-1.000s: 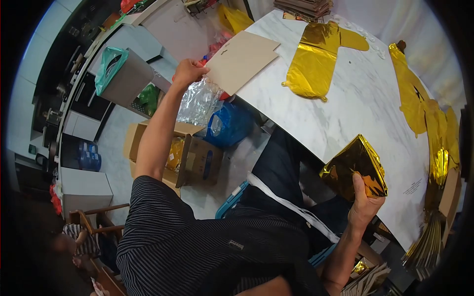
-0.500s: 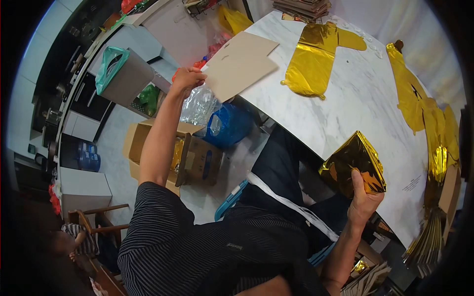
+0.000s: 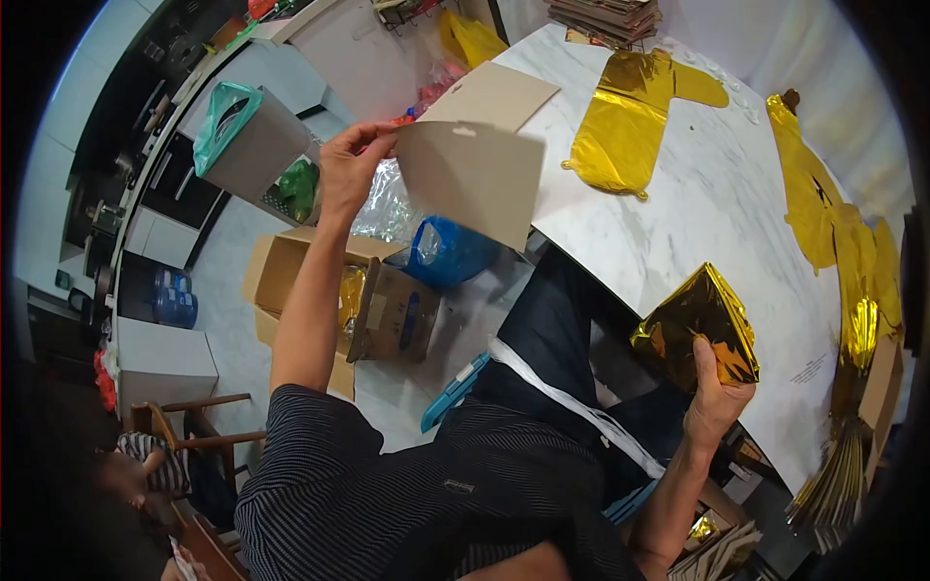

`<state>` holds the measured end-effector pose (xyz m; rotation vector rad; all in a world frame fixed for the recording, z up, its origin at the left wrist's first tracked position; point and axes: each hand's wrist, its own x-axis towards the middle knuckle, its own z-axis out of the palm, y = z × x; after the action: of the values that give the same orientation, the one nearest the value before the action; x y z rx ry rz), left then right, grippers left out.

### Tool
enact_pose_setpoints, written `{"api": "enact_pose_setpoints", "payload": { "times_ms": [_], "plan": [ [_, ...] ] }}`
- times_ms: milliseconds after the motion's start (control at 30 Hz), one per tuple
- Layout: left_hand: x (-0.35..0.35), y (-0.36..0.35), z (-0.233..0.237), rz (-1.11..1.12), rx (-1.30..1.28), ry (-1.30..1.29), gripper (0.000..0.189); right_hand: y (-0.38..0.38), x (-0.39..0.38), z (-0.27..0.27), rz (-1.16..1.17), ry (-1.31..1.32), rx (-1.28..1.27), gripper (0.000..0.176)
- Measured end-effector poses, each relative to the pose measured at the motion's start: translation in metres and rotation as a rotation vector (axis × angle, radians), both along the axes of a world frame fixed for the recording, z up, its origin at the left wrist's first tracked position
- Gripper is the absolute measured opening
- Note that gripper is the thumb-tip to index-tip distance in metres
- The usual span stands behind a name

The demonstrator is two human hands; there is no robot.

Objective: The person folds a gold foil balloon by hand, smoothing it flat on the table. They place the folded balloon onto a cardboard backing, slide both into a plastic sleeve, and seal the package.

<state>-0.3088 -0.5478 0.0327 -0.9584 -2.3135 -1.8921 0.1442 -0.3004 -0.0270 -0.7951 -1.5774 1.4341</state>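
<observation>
My left hand (image 3: 354,169) is closed on the edge of a beige cardboard sheet (image 3: 475,184) with a small slot near its top edge. It holds the sheet up at the table's left edge. Behind it, a second cardboard sheet (image 3: 499,95) lies on the table. My right hand (image 3: 719,402) grips a folded gold foil balloon (image 3: 693,324), thumb on top, over the table's near edge. A flat gold foil balloon (image 3: 620,136) lies farther back on the white marbled table (image 3: 620,252).
More gold foil balloons (image 3: 809,194) lie along the table's right side, above a fan of cardboard sheets (image 3: 833,484). Cardboard pieces (image 3: 610,19) are stacked at the back. On the floor stand an open carton (image 3: 397,315) and a blue bag (image 3: 446,254). Another person (image 3: 170,465) sits at lower left.
My left hand has lifted one cardboard sheet off the other and tilted it toward me, so the two now show apart. The right hand with the folded foil balloon has barely moved.
</observation>
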Motion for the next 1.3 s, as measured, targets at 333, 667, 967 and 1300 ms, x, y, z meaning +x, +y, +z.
{"api": "enact_pose_setpoints", "payload": {
  "times_ms": [333, 667, 967, 1300],
  "plan": [
    [0.078, 0.034, 0.054, -0.137, 0.025, 0.712, 0.014, 0.003, 0.018, 0.004, -0.052, 0.170, -0.085, 0.031],
    [0.142, 0.227, 0.021, -0.676, -0.185, -0.478, 0.019, 0.029, 0.113, 0.039, -0.432, 0.400, -0.016, 0.040],
    [0.123, 0.380, -0.008, -0.596, -0.764, 0.374, 0.025, 0.050, 0.085, 0.014, -0.471, 0.194, -0.075, 0.034],
    [0.116, 0.562, -0.032, -0.529, -0.429, 0.910, 0.026, 0.056, 0.074, 0.024, -0.477, -0.057, -0.201, 0.035]
  ]
}}
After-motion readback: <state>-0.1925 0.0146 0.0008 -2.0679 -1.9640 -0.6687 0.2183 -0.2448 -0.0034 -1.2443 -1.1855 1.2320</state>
